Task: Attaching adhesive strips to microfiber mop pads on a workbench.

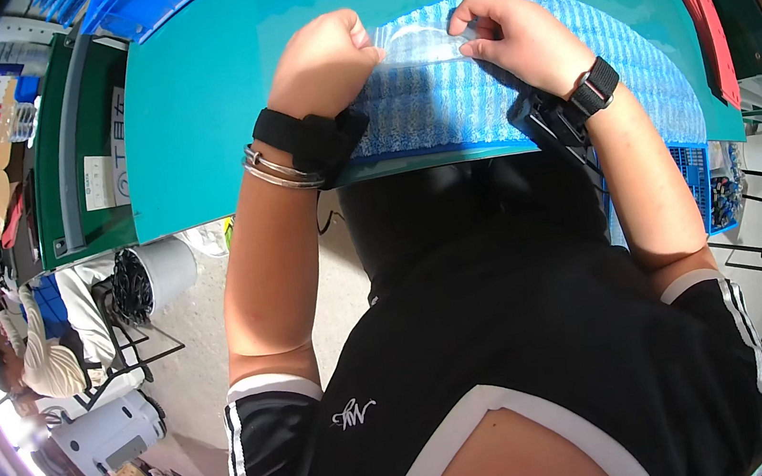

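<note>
Film of clear plastic (421,44) is being held over the far part of a blue striped cloth (460,107), left of the cloth's middle. Its long axis is being aligned from left to right, roughly parallel to the cloth's straight near edge. The left end is being pinched by the left hand (319,61) between thumb and curled fingers, at the cloth's left margin. The right end is being touched by the right hand (524,41) over the cloth, with thumb and forefinger spaced narrowly; whether the film is being clamped firmly there cannot be told. Neither hand is being favoured for nearness (the film is being spanned directly between both). Below, the teal table (222,124) is being partly covered by the cloth. Beyond the cloth, toward the far left, a blue bin (153,6) is being supported by the table.
</note>
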`<state>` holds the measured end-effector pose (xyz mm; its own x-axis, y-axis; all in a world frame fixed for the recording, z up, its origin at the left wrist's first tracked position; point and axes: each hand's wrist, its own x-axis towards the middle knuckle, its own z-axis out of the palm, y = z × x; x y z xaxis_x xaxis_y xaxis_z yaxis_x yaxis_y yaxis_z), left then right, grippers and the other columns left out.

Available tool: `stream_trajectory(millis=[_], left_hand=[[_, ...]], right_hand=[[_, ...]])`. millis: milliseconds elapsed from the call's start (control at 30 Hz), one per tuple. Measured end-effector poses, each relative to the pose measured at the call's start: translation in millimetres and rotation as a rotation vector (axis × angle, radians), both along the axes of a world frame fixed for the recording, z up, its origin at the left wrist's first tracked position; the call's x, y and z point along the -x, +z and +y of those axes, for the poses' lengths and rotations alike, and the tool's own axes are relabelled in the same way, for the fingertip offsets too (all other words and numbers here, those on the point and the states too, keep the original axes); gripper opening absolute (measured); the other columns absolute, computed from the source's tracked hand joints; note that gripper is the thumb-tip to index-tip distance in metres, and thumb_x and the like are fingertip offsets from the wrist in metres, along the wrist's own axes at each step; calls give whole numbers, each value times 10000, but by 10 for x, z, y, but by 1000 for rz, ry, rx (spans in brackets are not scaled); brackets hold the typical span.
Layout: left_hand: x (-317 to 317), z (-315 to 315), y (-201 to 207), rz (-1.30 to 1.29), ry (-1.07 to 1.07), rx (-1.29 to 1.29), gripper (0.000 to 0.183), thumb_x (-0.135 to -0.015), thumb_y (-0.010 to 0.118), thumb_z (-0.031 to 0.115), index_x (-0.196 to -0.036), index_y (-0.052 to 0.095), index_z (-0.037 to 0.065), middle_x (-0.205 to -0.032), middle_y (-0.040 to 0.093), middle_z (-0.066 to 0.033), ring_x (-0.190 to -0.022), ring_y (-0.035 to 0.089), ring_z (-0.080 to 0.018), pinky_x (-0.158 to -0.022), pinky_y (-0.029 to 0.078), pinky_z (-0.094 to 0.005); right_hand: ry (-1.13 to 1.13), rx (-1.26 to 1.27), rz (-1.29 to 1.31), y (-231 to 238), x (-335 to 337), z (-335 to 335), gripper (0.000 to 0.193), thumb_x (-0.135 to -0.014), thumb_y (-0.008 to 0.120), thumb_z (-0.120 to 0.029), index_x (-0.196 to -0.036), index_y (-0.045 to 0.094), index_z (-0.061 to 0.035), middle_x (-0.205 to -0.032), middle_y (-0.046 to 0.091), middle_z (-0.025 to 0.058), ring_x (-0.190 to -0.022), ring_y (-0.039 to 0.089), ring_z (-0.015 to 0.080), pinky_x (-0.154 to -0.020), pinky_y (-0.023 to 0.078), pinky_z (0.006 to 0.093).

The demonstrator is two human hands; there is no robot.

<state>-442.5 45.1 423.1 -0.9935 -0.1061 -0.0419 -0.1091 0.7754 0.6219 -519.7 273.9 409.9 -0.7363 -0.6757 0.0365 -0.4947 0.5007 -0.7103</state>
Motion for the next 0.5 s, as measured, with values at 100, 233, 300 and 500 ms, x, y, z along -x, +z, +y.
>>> stream_trajectory(millis=[100, 233, 300, 500], left_hand=[[-1, 33, 38, 5, -6, 23, 240, -772, 731, 160, -768, 539, 16, -716, 610, -165, -702, 600, -334, -654, 478, -404], [-31, 204, 143, 101, -42, 36, 285, -796, 703, 126, -696, 446, 54, -614, 475, -52, -588, 425, -145, -560, 403, -315], [20, 261, 148, 124, -64, 28, 286, -798, 701, 130, -697, 445, 54, -613, 475, -56, -588, 424, -148, -562, 403, -315], [159, 469, 2, 154, -118, 35, 291, -796, 699, 136, -695, 438, 57, -609, 466, -59, -591, 421, -152, -566, 400, -318]], right_hand=[[4, 34, -14, -44, 43, 25, 172, -858, 714, -133, -1018, 677, -80, -712, 584, 40, -671, 575, 172, -654, 486, 311], [-20, 104, 4, 91, 22, 213, 172, -856, 714, -116, -1020, 688, -72, -725, 569, 33, -694, 564, 155, -664, 484, 306], [-24, 95, 12, 160, 25, 329, 175, -857, 713, -112, -1026, 691, -73, -732, 569, 30, -700, 562, 152, -666, 485, 304], [-91, 19, 27, 91, 103, 532, 166, -868, 711, -129, -1029, 696, -92, -774, 615, 32, -701, 585, 150, -662, 482, 292]])
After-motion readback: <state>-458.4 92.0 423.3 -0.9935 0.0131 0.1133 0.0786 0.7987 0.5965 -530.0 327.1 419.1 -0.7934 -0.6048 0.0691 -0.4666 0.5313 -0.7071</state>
